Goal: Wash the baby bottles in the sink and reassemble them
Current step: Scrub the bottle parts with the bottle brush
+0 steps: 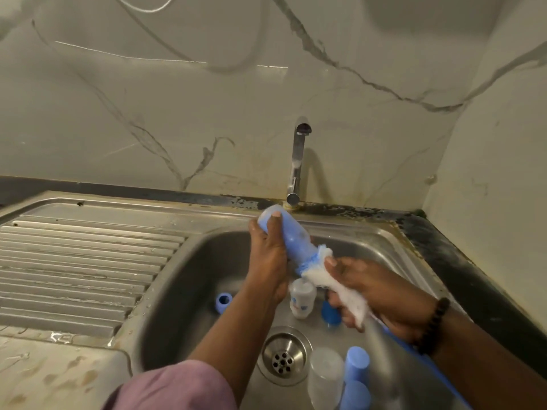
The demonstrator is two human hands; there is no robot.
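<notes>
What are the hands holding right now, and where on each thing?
Left hand grips the blue bottle around its body. Right hand grips the bottle brush just behind its bristles.

Pretty dim, yellowish indoor light from above, soft glare streaks on the wall (177, 57) and tap (297, 161), tap shadow thrown right, hands motion-blurred, near bottom edge soft, fisheye bending the counter (473, 261) at the sides.
</notes>
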